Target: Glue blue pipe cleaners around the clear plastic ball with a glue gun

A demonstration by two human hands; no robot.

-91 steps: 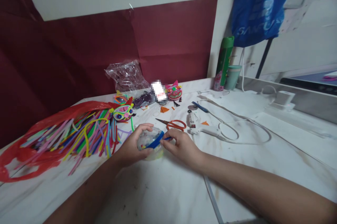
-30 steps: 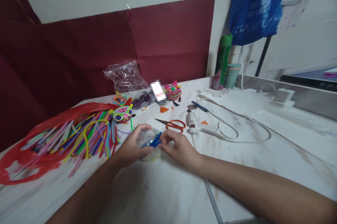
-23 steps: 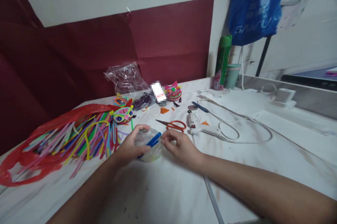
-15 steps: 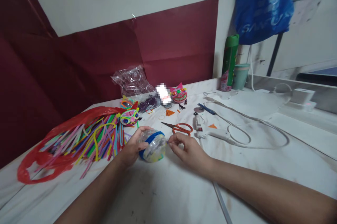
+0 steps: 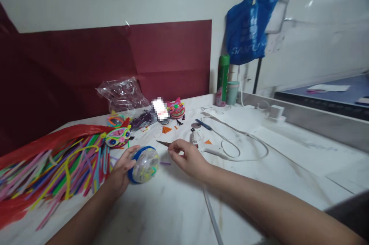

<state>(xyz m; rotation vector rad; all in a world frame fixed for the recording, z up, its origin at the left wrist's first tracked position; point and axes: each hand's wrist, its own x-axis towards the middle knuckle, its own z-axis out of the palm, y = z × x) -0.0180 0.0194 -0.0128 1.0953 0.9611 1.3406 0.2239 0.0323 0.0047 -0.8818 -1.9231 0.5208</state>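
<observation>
At left, pipe cleaners [image 5: 62,168] lie beside left hand [image 5: 122,172] gripping blue-banded ball [image 5: 144,166]; right hand [image 5: 186,158], curled, contents unclear, hides handles of scissors [image 5: 163,143]; red bag [image 5: 65,134] cut off.

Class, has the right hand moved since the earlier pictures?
Yes. Judged against the glue gun, the right hand has moved forward, nearer it.

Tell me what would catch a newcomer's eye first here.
A bright fan of coloured strips spreads over red plastic at the left of the table. Nearer the middle, the left hand holds a clear ball with a blue band around it. At upper right hangs a blue bag.
</observation>
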